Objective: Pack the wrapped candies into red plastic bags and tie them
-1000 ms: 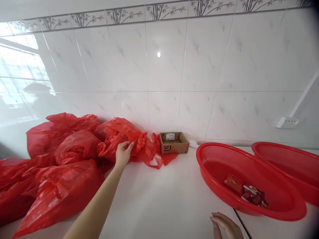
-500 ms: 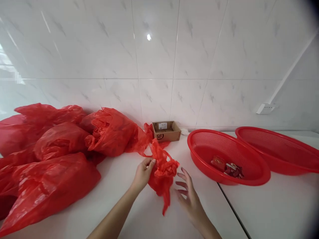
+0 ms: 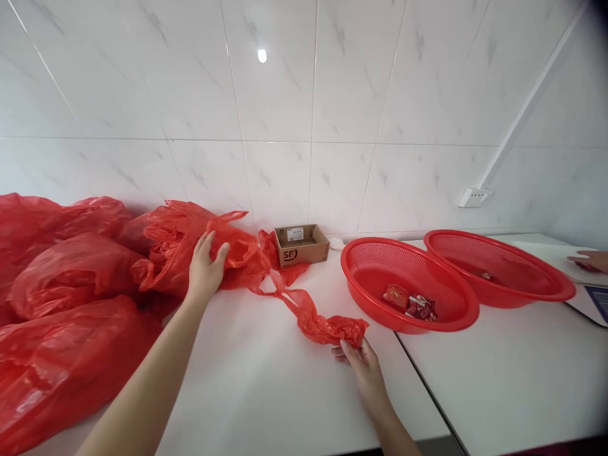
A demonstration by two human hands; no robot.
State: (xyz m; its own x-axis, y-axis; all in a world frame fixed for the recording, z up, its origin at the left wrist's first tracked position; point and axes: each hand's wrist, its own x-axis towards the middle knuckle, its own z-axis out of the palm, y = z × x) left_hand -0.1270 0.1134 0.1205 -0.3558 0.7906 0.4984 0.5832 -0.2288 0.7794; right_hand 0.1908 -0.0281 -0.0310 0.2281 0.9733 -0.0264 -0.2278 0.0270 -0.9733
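Note:
My left hand [image 3: 208,266] reaches up to the pile of red plastic bags by the wall, its fingers stretched and the thumb apart. It meets the crumpled top of a full red bag [image 3: 175,247], though I cannot tell how firmly it touches. My right hand [image 3: 363,370] pinches the bunched end of a thin red plastic bag [image 3: 320,326]. That bag trails as a twisted strip across the white table back towards the pile.
Several stuffed red bags [image 3: 78,361] fill the left side. A small cardboard box [image 3: 304,253] stands against the tiled wall. At right are a red basket [image 3: 354,285] holding small packets [image 3: 420,307] and a second red basket [image 3: 532,294]. Another person's hand [image 3: 591,259] shows at the far right.
My left hand has let go of the small bunched bag and moved left to the pile. My right hand has closed on the bunched bag, now stretched out lower and rightward. The view has turned right.

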